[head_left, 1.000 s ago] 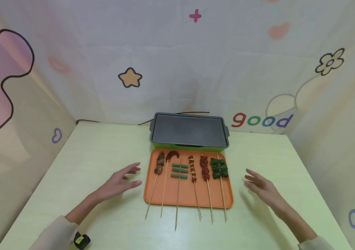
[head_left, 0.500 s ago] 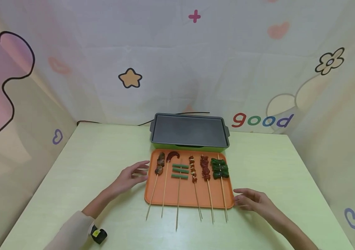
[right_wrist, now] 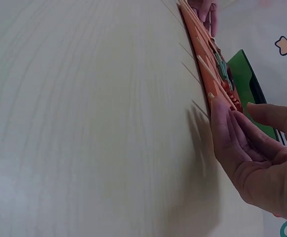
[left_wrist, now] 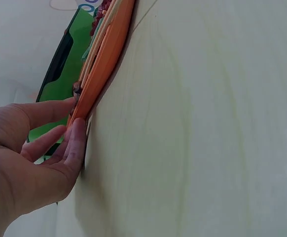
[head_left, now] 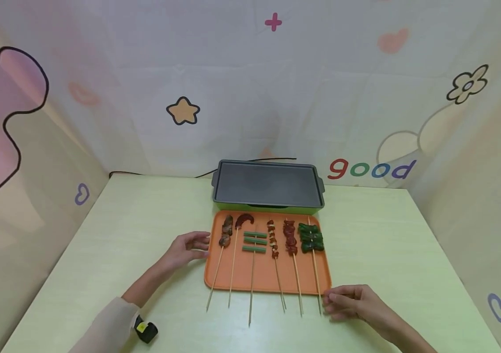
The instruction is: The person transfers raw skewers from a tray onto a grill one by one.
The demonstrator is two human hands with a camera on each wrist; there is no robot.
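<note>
An orange tray (head_left: 232, 277) holds skewers of food in a row, their sticks poking over its front edge. My left hand (head_left: 186, 250) is at the tray's left rim. In the left wrist view its fingertips (left_wrist: 78, 126) touch that rim with the fingers relaxed. My right hand (head_left: 354, 304) is at the tray's front right corner, beside the stick end of the green pepper skewer (head_left: 310, 238). In the right wrist view its thumb (right_wrist: 269, 114) stands apart from the other fingers, which reach the corner close to a stick end.
Behind the tray stands a grill (head_left: 268, 184) with a dark plate and green base. Other skewers carry dark red meat (head_left: 290, 238), green beans (head_left: 254, 241), a curled tentacle (head_left: 244, 219) and brownish pieces (head_left: 225, 230). A patterned curtain (head_left: 250, 88) encloses the table (head_left: 157, 211).
Both hands have come inward to the tray. The right hand then slid toward the front right corner, while the left hand settled at the left rim. Tray and skewers look unmoved.
</note>
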